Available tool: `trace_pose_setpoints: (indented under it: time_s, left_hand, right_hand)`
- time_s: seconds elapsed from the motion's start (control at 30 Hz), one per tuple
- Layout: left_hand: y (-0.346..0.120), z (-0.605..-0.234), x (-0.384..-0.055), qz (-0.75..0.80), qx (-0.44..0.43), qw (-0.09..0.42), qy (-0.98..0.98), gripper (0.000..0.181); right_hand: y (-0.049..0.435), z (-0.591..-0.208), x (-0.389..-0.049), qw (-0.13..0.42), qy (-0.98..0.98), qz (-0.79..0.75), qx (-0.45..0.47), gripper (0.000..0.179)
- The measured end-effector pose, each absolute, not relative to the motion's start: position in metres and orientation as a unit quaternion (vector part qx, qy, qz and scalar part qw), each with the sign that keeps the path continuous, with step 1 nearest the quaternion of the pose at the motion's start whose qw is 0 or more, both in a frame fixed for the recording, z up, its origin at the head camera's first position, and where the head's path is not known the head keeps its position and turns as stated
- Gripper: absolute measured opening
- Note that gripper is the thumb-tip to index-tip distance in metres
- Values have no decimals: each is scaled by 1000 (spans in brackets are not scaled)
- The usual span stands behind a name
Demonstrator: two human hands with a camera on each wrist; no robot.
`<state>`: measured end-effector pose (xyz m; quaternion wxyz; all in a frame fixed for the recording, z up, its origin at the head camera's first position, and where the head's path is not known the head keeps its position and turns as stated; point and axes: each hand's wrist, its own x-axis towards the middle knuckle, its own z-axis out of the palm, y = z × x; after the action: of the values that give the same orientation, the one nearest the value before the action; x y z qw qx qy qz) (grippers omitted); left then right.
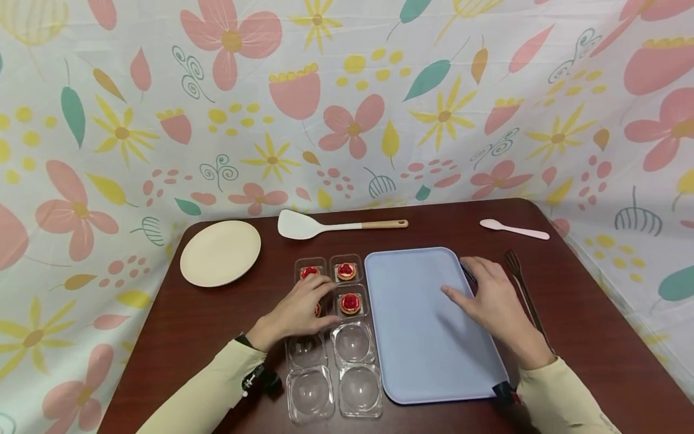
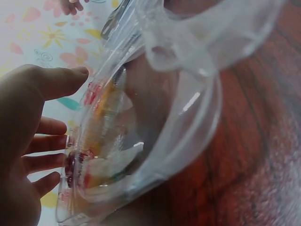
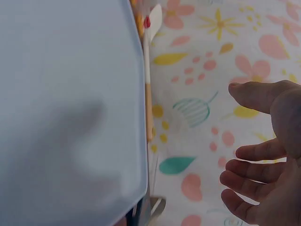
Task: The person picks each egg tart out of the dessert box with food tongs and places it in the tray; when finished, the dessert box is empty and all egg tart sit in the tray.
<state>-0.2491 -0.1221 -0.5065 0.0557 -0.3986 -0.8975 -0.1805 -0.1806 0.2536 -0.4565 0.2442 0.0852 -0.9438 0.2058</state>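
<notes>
My left hand (image 1: pixel 300 307) hovers over a clear plastic container (image 1: pixel 355 318) with an opened lid, its fingers relaxed and holding nothing. Several small red-topped tarts (image 1: pixel 350 303) sit in the container's far compartments, two partly behind that hand. The domed lid (image 1: pixel 360 390) lies flat toward the near edge. In the left wrist view, the fingers (image 2: pixel 49 162) are close beside the container's clear wall. Above the right edge of a light blue tray (image 1: pixel 423 325), my right hand (image 1: pixel 496 304) hangs with thumb and fingers apart and nothing between them.
A cream plate (image 1: pixel 219 253) stands at the back left. A white spatula with a wooden handle (image 1: pixel 385 224) lies along the back. At the right are a pale pink spoon (image 1: pixel 515 229) and a dark brown fork (image 1: pixel 523 286). Another dark utensil (image 1: pixel 467 272) is mostly hidden by the right hand.
</notes>
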Motion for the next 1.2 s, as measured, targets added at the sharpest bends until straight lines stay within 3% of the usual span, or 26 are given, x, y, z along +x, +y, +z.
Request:
trace_pose_setpoints:
  time_s: [0.3, 0.87, 1.2]
  left_hand:
    - [-121, -508, -250, -183, -397, 51, -898, 70]
    - [-115, -510, -255, -153, -406, 64, -899, 68]
    - [-113, -509, -256, -146, -405, 55, -901, 68]
  right_hand:
    - [279, -463, -178, 216, -956, 198, 32, 73]
    - [319, -477, -179, 145, -977, 146, -55, 105]
    - [333, -485, -176, 58, -984, 126, -113, 120]
